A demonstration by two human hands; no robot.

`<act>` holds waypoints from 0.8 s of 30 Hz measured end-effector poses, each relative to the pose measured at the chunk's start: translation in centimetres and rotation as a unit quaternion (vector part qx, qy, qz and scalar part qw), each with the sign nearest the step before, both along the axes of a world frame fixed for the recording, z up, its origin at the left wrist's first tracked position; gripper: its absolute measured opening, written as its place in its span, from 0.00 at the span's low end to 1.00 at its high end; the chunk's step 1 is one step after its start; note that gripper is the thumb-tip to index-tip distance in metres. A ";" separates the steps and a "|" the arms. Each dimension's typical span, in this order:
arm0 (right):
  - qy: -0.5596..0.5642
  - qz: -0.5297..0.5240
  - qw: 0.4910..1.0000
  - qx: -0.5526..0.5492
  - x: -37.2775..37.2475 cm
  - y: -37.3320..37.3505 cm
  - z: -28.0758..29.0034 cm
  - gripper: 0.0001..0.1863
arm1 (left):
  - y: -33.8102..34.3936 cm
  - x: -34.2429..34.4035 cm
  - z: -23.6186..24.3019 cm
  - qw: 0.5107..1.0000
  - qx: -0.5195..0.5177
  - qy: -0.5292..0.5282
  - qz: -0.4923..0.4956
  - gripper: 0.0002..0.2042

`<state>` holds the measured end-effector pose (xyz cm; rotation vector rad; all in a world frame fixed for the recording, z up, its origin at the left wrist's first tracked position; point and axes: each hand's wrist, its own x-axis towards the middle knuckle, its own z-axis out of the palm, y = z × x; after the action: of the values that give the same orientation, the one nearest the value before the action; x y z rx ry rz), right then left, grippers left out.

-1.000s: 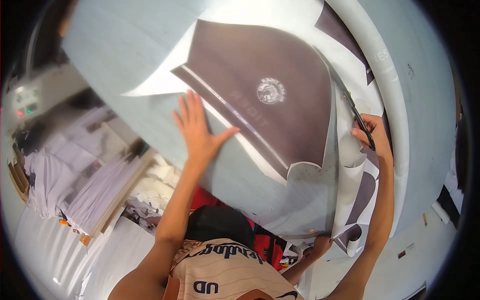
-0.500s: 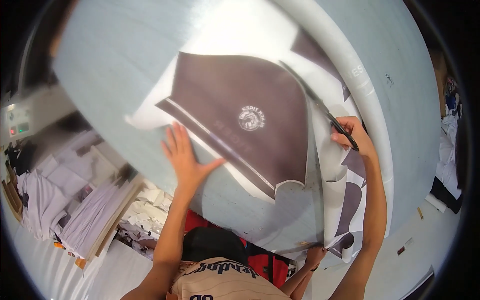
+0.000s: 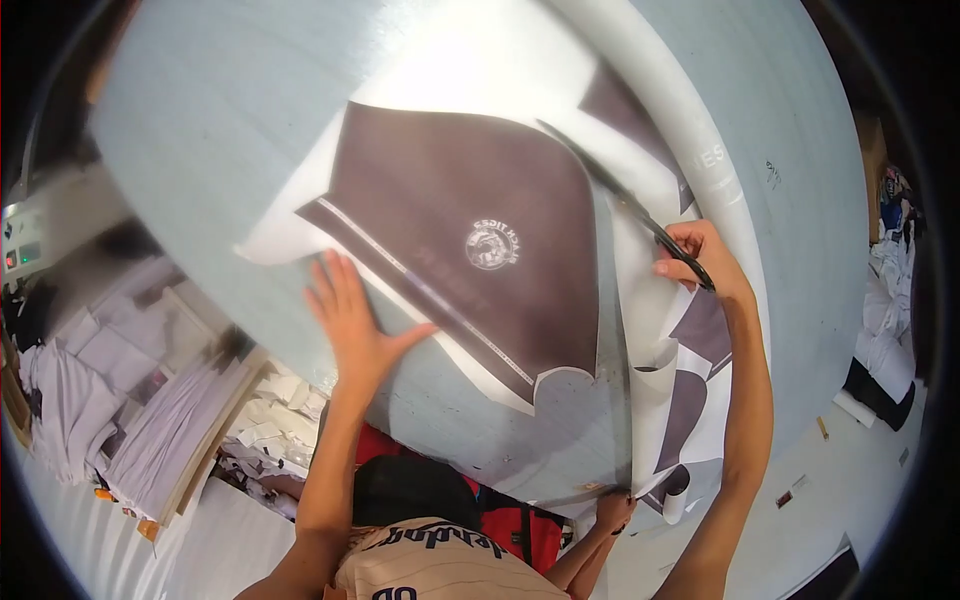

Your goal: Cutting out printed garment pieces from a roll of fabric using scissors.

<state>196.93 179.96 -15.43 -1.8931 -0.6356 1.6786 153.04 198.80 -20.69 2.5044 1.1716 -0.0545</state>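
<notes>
A white paper sheet [image 3: 290, 200] with a large dark brown printed panel [image 3: 430, 180] lies on the blue-grey table. The panel bears a pale round emblem and a light stripe on its lower left edge. My left hand [image 3: 348, 320] rests flat with fingers spread at the sheet's lower left edge. In my right hand [image 3: 708, 258] is a pair of long black scissors [image 3: 638, 208], blades pointing up and left along the panel's curved right edge. Under that hand a cut strip of paper [image 3: 645, 400] hangs curled toward me.
A long white paper roll [image 3: 690, 110] curves along the right side. At the lower edge another person's hand [image 3: 613, 512] touches the strip's curled end. Stacks of white paper or fabric [image 3: 160, 420] stand at the left. The blue-grey table [image 3: 210, 130] extends past the sheet.
The view has shifted slightly, so the sheet appears a little farther left. My right hand and the scissors have advanced a little along the panel's curved edge. My left hand keeps its place.
</notes>
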 end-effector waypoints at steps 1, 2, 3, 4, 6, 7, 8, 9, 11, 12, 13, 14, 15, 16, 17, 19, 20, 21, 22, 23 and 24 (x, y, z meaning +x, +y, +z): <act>-0.001 0.001 1.000 -0.001 0.3 0.3 0.1 0.21 | 0.0 0.1 0.2 1.000 -0.009 -0.002 0.000 0.73; 0.001 0.011 1.000 -0.003 0.6 0.7 0.1 0.21 | 0.0 0.1 0.3 1.000 -0.016 -0.004 0.002 0.72; 0.003 0.022 1.000 -0.005 0.7 1.0 0.2 0.22 | 0.0 0.0 0.3 1.000 -0.015 -0.005 0.004 0.72; 0.002 0.024 1.000 -0.004 0.9 1.1 0.1 0.22 | 0.0 -0.1 0.2 1.000 -0.007 0.004 0.001 0.73; 0.000 0.042 0.999 -0.007 1.4 1.2 -0.1 0.22 | 0.1 0.0 0.2 1.000 0.001 0.012 0.002 0.74; 0.000 0.045 0.999 -0.007 1.6 1.4 -0.1 0.22 | 0.3 0.0 0.2 1.000 0.003 0.017 -0.001 0.73; 0.000 0.048 0.999 -0.011 1.6 1.8 0.0 0.22 | 0.5 0.1 0.3 1.000 0.003 0.024 -0.004 0.73; 0.001 0.050 0.999 -0.015 1.5 2.2 0.1 0.22 | 0.6 0.0 0.4 1.000 0.003 0.025 -0.002 0.73; 0.003 0.046 0.999 -0.012 1.4 2.9 0.1 0.23 | 0.8 0.0 0.3 1.000 0.002 0.020 -0.009 0.73; 0.004 0.040 0.999 -0.009 1.3 3.3 0.1 0.23 | 0.9 0.0 0.3 1.000 0.002 0.020 -0.007 0.73; 0.004 0.042 0.999 -0.009 1.4 3.7 0.1 0.23 | 0.9 0.0 0.3 1.000 0.000 0.020 -0.006 0.73; -0.003 0.055 0.998 -0.009 1.5 4.1 0.2 0.24 | 0.9 0.1 0.3 1.000 -0.004 0.018 -0.005 0.73; -0.010 0.069 0.998 -0.009 1.7 4.4 0.3 0.24 | 0.9 0.1 0.3 1.000 -0.007 0.018 -0.003 0.73; -0.010 0.071 0.997 -0.011 2.0 4.7 0.4 0.24 | 1.0 0.2 0.3 1.000 -0.013 0.012 -0.006 0.72; -0.012 0.085 0.996 -0.017 2.2 5.0 0.4 0.24 | 0.9 0.1 0.4 1.000 -0.019 0.008 -0.009 0.71; -0.013 0.101 0.994 -0.024 2.3 5.3 0.6 0.24 | 0.8 0.0 0.4 1.000 -0.021 0.001 -0.005 0.71; -0.021 0.104 0.994 -0.017 2.1 5.4 0.6 0.24 | 0.7 -0.1 0.5 1.000 -0.021 -0.006 -0.004 0.71; -0.028 0.107 0.994 -0.010 2.0 5.6 0.7 0.25 | 0.6 -0.2 0.6 1.000 -0.022 -0.004 -0.002 0.71; -0.027 0.109 0.994 -0.011 2.0 5.9 0.8 0.25 | 0.6 -0.3 0.6 1.000 -0.020 0.001 -0.006 0.71; -0.039 0.115 0.992 -0.019 2.1 6.2 1.1 0.25 | 0.5 -0.4 0.7 1.000 -0.018 0.005 -0.010 0.71; -0.052 0.120 0.991 -0.027 2.1 6.4 1.2 0.26 | 0.5 -0.4 0.7 1.000 -0.019 0.006 -0.008 0.71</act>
<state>198.98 186.39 -14.25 -2.0187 -0.9001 1.7661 152.62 199.26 -19.98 2.4836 1.1441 -0.0941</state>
